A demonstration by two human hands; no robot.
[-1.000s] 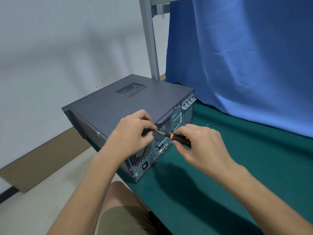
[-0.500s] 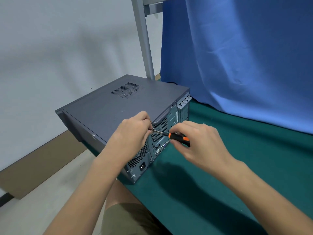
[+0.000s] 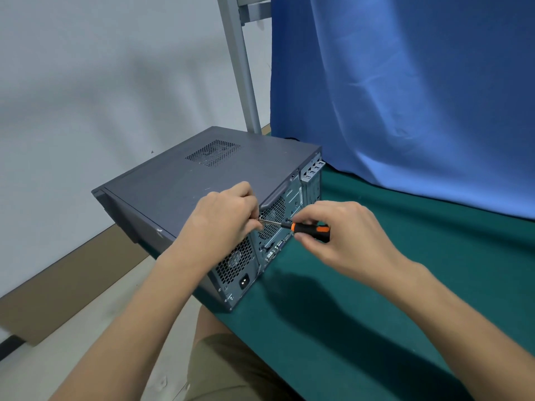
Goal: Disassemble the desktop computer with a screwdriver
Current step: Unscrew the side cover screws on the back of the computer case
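A dark grey desktop computer case (image 3: 185, 186) lies on its side at the left end of a green table (image 3: 405, 285), its rear panel with fan grilles and ports facing me. My right hand (image 3: 344, 230) grips the black-and-orange handle of a screwdriver (image 3: 307, 227). The metal shaft points left toward the upper rear edge of the case. My left hand (image 3: 225, 218) rests on that edge and pinches the shaft near its tip. The tip and any screw are hidden behind my left fingers.
A blue cloth (image 3: 405, 96) hangs behind the table on the right. A grey metal post (image 3: 240, 62) rises behind the case. The case overhangs the table's left edge above a pale floor (image 3: 86, 328). My leg in khaki shorts (image 3: 231, 371) is below the table edge.
My right hand has slid slightly back along the handle, showing more orange. The left hand stays pinched at the shaft tip. The view shifted a little.
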